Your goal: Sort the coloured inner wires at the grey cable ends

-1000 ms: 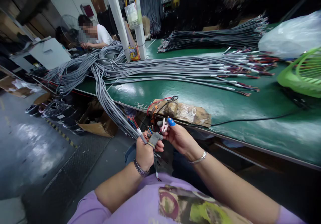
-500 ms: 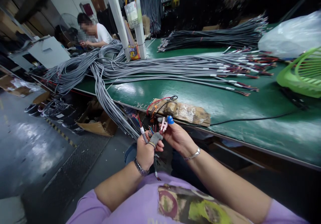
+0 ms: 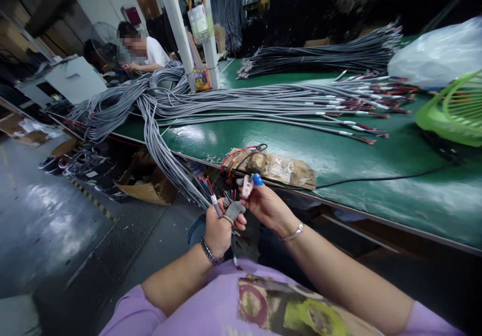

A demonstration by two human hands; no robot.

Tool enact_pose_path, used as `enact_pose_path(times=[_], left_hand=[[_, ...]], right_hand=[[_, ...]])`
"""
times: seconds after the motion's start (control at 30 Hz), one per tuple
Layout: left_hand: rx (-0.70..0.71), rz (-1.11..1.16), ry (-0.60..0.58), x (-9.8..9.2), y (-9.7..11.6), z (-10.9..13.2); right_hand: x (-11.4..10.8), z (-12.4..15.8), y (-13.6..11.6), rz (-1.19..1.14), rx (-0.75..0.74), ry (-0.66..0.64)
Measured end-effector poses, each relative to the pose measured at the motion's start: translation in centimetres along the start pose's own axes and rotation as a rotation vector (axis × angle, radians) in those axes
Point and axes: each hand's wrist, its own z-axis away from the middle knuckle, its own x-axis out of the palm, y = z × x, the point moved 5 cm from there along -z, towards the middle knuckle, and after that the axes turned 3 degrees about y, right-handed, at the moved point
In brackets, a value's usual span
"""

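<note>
My left hand [image 3: 218, 228] is closed round the end of a grey cable [image 3: 176, 175] whose thin coloured wires fan out above my fist; a grey sleeve covers one finger. My right hand [image 3: 265, 205], with a blue cap on one fingertip, pinches a small white and red clip [image 3: 246, 186] right beside those wire ends. Both hands hover in front of my lap, just off the near edge of the green table [image 3: 376, 165]. The cable runs up and left into a hanging bundle of grey cables [image 3: 161, 150].
Long grey cable bundles [image 3: 271, 100] lie across the table, with a darker bundle [image 3: 320, 52] behind. A taped cardboard pad with red and black leads [image 3: 271, 165] sits at the near edge. A green fan [image 3: 452, 110] and plastic bag [image 3: 437, 49] are at right. Another person [image 3: 145, 52] sits far left.
The cable end in my left hand has tipped more upright, its coloured wires lifted. My right hand with the clip has stayed almost where it was.
</note>
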Motion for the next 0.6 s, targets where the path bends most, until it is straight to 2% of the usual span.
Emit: enact_pose_path(times=[0.33,0.53,0.6], left_hand=[[0.027,0.047,-0.007,-0.01,0.85,0.23],[0.006,0.040,0.010,0.37,0.52,-0.23],[0.003,0.039,0.010,0.50,0.41,-0.36]], right_hand=[[-0.61,0.06,-0.15,0.087,-0.057,-0.002],[-0.82,-0.10,-0.31,0.131,-0.197,0.021],[-0.79,-0.29,-0.09,0.112,-0.155,0.015]])
